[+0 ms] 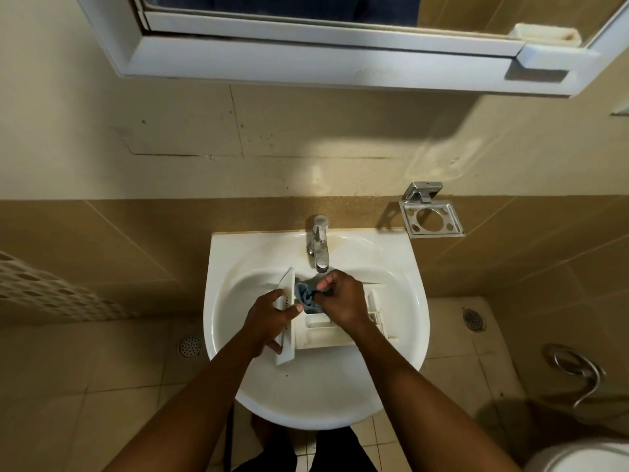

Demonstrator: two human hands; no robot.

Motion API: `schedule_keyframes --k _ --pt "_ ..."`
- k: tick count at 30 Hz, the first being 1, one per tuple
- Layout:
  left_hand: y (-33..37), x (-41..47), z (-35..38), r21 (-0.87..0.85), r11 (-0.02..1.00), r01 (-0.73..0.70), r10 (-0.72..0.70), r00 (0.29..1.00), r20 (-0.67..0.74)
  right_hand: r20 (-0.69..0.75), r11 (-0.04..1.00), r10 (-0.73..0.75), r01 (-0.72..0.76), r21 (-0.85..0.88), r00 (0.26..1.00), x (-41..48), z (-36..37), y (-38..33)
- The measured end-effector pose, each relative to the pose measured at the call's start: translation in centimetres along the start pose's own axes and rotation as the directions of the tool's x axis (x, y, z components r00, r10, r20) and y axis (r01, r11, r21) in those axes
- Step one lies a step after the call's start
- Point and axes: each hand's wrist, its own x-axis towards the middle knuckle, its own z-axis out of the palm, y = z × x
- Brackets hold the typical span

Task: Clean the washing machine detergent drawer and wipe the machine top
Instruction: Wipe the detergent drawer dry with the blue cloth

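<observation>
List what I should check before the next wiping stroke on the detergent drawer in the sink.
1. White plastic detergent drawer lies inside the white ceramic basin: ok.
2. Left hand grips the drawer's front panel to steady it: ok.
3. Right hand pinches the blue-grey cloth: ok.
4. Cloth sits at the drawer's far end, just below the chrome tap: ok.
5. Water running from the tap: cannot tell.
6. Nearer compartments free of residue: cannot tell, as the right arm partly hides them.
</observation>
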Motion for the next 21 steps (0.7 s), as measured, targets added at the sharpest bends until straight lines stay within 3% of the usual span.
schedule_keyframes --k 7,11,13,17,19,21 --pt "-0.1 0.3 0.3 0.019 1.000 0.011 -0.011 1.000 -0.014 -0.094 0.975 -0.214 0.218 0.034 0.972 -1.5 3.8 0.1" --pt "-0.1 0.2 0.3 0.012 1.000 0.007 -0.006 1.000 -0.020 0.086 0.933 -0.321 0.330 -0.143 0.943 -0.4 1.8 1.0" --pt "-0.1 0.2 0.2 0.005 1.000 -0.001 0.001 1.000 -0.022 0.132 0.905 -0.292 0.319 -0.283 0.947 -0.2 0.7 2.6" --pt "-0.1 0.0 0.0 -0.009 1.000 -0.015 0.015 1.000 -0.005 0.019 0.901 -0.003 0.011 -0.433 1.000 -0.1 -2.1 4.8" --pt "-0.1 -0.1 0.0 -0.007 1.000 -0.017 0.017 1.000 -0.004 0.078 0.891 0.011 0.025 -0.453 0.997 0.2 -2.3 4.0" --pt "0.0 -0.1 0.0 -0.002 1.000 -0.012 0.012 1.000 -0.007 0.142 0.944 -0.018 0.064 -0.322 0.990 0.0 -0.9 2.2"
